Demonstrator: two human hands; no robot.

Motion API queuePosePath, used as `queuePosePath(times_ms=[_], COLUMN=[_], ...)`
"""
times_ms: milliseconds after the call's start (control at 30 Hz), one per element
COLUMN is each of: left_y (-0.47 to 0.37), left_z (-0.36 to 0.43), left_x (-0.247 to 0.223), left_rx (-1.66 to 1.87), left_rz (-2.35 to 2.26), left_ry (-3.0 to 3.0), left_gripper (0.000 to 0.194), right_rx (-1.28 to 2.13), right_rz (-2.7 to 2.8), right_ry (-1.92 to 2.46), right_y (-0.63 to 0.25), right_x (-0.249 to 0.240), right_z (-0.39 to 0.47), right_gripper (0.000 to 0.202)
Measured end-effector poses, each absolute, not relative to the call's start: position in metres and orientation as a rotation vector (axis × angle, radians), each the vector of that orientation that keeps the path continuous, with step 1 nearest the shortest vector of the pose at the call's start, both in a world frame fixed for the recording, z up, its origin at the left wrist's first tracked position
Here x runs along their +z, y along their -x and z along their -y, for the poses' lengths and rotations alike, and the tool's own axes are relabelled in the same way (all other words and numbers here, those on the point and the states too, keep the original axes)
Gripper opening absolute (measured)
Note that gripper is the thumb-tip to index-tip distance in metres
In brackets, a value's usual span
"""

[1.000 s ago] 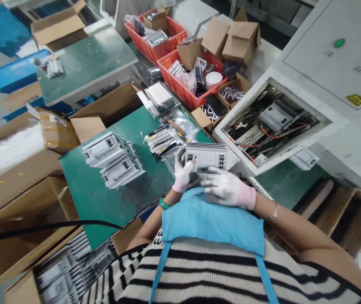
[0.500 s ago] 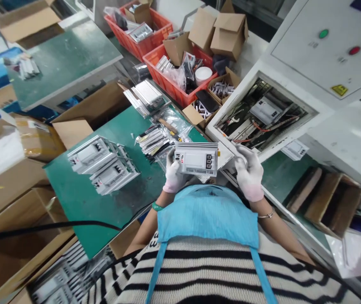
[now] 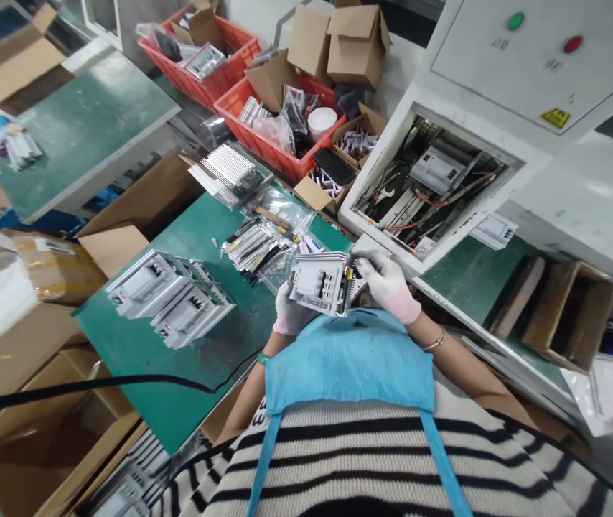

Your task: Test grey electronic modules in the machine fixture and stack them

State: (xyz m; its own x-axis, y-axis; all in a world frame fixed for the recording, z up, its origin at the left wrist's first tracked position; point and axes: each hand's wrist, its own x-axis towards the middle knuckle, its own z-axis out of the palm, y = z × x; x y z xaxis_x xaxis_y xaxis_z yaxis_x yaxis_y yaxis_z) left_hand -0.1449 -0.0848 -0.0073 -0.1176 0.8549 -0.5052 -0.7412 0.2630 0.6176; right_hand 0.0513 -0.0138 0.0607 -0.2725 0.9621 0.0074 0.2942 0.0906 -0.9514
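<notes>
A light grey electronic module with ribbed metal fins along its top is held in front of the blue apron. My left hand, in a white glove, grips its left end. My right hand, also gloved, has its fingers curled at the module's right end. A circuit board edge with yellow and green parts shows there. What the right fingertips pinch, if anything, is too small to make out. Left of my hands, several similar grey modules are stacked on the green table.
Thin strips and a plastic bag lie beyond my hands, beside finned metal housings. Red crates stand farther back. At right, a white machine has an opening with a module inside. Cardboard boxes flank the table's left; a black cable crosses it.
My right hand has moved left from beside the machine to the module's right end. The module has turned, so the circuit board at that end shows. The whole view has shifted slightly.
</notes>
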Motion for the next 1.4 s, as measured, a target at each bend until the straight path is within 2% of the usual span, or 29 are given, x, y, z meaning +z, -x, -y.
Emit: queuePosePath(times_ms=[267, 600, 1000, 1400], left_y=[0.147, 0.151, 0.156, 0.174], left_z=[0.086, 0.086, 0.085, 0.082], left_x=[-0.031, -0.035, -0.029, -0.051], left_rx=[1.393, 1.295, 1.352, 1.355], left_rz=[-0.990, -0.883, -0.973, -1.039], left_ry=[-0.006, 0.262, -0.030, -0.191], left_gripper=[0.038, 0.026, 0.032, 0.037], right_rx=[1.296, 1.379, 1.409, 1.353], right_rz=[1.629, 1.624, 1.610, 1.609], right_ry=[1.295, 1.337, 1.403, 1.513], right_y=[-0.049, -0.049, -0.053, -0.055], right_x=[0.060, 0.066, 0.060, 0.054], right_z=[0.014, 0.016, 0.019, 0.018], right_gripper=[0.031, 0.030, 0.035, 0.035])
